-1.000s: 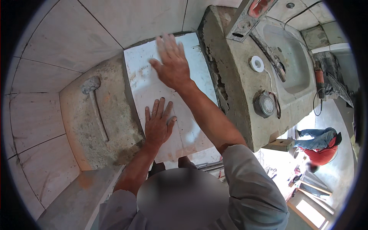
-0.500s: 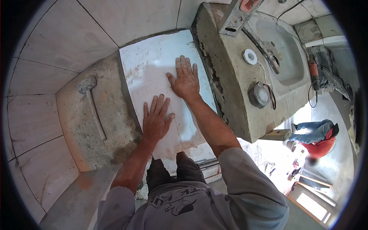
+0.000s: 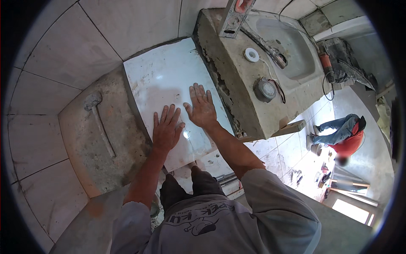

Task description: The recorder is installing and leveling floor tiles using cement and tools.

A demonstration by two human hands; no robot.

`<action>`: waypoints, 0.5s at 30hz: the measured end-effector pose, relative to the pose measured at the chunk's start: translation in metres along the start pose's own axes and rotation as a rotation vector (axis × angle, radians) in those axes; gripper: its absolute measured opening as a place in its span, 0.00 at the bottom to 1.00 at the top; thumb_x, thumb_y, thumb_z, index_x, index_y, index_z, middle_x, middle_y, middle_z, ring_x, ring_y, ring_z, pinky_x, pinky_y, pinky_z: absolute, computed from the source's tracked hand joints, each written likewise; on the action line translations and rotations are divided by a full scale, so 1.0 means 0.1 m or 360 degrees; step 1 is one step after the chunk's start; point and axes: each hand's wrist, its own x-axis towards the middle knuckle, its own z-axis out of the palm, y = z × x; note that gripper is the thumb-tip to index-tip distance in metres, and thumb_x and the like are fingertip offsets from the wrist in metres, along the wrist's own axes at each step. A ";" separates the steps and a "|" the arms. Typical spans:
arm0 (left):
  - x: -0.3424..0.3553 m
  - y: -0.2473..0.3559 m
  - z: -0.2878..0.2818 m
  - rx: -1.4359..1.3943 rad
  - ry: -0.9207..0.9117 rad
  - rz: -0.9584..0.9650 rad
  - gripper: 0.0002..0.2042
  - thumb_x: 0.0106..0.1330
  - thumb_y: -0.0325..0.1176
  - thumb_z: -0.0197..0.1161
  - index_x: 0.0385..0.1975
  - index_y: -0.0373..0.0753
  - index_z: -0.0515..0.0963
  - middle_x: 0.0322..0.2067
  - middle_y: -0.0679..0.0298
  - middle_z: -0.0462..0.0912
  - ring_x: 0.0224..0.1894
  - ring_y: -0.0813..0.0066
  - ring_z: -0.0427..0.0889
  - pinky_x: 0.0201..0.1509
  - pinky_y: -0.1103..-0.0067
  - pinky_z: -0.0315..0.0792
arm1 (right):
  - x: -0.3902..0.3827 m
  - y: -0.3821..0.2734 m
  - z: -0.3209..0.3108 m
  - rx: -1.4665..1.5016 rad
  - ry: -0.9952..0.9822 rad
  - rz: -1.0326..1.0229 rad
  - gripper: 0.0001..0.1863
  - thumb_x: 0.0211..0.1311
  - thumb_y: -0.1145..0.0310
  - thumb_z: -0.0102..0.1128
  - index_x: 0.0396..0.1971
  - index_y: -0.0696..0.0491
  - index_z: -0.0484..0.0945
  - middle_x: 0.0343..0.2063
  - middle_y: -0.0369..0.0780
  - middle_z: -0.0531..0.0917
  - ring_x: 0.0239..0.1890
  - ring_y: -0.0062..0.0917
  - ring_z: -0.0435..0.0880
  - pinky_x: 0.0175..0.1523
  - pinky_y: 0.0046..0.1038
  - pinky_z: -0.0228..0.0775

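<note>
Both my hands lie flat on a large white tile (image 3: 148,70) set on the ledge in front of me. The tile's glossy face carries brown smears, and its far edge runs along the wall. My left hand (image 3: 166,130) presses near the tile's left edge with fingers stretched out. Farther up and to the right, my right hand (image 3: 201,106) rests palm down with its fingers extended and thumb apart. Neither hand holds anything. Left of the tile, a mallet (image 3: 100,120) with a dusty head lies on the rough concrete ledge (image 3: 122,139).
On the right, a concrete counter (image 3: 237,80) holds a basin (image 3: 292,46), a level (image 3: 235,19), a tape measure (image 3: 265,89) and a white tape roll (image 3: 251,54). A power tool (image 3: 327,67) hangs beyond. A person in red (image 3: 349,142) bends over at the far right.
My right hand has slid back toward me and slightly left across the tile. The left hand stays on the tile nearly as before. My view has turned slightly.
</note>
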 end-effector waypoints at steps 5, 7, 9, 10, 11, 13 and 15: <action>0.00 0.02 -0.03 -0.0005 -0.0006 0.0017 0.27 0.68 0.47 0.55 0.65 0.45 0.65 0.68 0.58 0.62 0.71 0.56 0.57 0.71 0.49 0.47 | -0.31 -0.03 -0.13 -0.0012 -0.0080 0.0038 0.36 0.71 0.50 0.41 0.70 0.58 0.50 0.71 0.50 0.52 0.74 0.43 0.48 0.75 0.44 0.36; 0.01 0.00 -0.03 -0.0016 -0.0025 0.0092 0.27 0.67 0.48 0.55 0.64 0.45 0.66 0.68 0.58 0.62 0.71 0.56 0.57 0.71 0.50 0.46 | -0.51 -0.02 -0.14 0.0022 -0.0049 0.0021 0.36 0.71 0.52 0.42 0.70 0.59 0.51 0.70 0.52 0.53 0.73 0.45 0.49 0.75 0.45 0.38; -0.03 0.00 -0.04 -0.0030 -0.0072 0.0125 0.27 0.68 0.48 0.55 0.64 0.44 0.67 0.68 0.58 0.61 0.71 0.55 0.57 0.71 0.50 0.46 | -0.76 -0.03 -0.17 0.0054 -0.0010 0.0011 0.36 0.70 0.53 0.44 0.69 0.59 0.51 0.70 0.53 0.54 0.73 0.46 0.50 0.74 0.46 0.39; -0.06 0.00 -0.05 -0.0041 -0.0119 0.0148 0.26 0.68 0.48 0.54 0.64 0.43 0.67 0.68 0.57 0.61 0.71 0.55 0.57 0.71 0.50 0.46 | -0.91 -0.04 -0.21 0.0086 -0.0052 -0.0004 0.36 0.70 0.54 0.45 0.69 0.60 0.51 0.69 0.53 0.54 0.72 0.47 0.50 0.74 0.46 0.40; -0.11 0.00 -0.03 -0.0040 -0.0119 0.0173 0.26 0.68 0.48 0.54 0.64 0.43 0.67 0.68 0.57 0.61 0.71 0.55 0.57 0.71 0.50 0.46 | -1.05 -0.06 -0.25 0.0118 -0.0092 -0.0020 0.36 0.69 0.55 0.47 0.69 0.60 0.52 0.69 0.54 0.54 0.72 0.48 0.50 0.74 0.46 0.42; -0.22 0.03 0.00 -0.0095 -0.0227 0.0180 0.26 0.69 0.49 0.52 0.63 0.43 0.68 0.69 0.56 0.60 0.71 0.56 0.56 0.71 0.50 0.46 | -1.28 -0.08 -0.34 0.0072 -0.0170 0.0005 0.35 0.70 0.55 0.46 0.69 0.60 0.52 0.69 0.53 0.54 0.72 0.48 0.51 0.74 0.45 0.43; -0.34 0.10 -0.02 -0.0184 -0.0312 0.0192 0.26 0.70 0.50 0.52 0.63 0.42 0.68 0.68 0.55 0.61 0.71 0.56 0.56 0.71 0.50 0.45 | -1.46 -0.04 -0.44 0.0124 -0.0543 -0.0023 0.36 0.71 0.52 0.43 0.70 0.59 0.48 0.72 0.50 0.49 0.74 0.41 0.45 0.76 0.41 0.38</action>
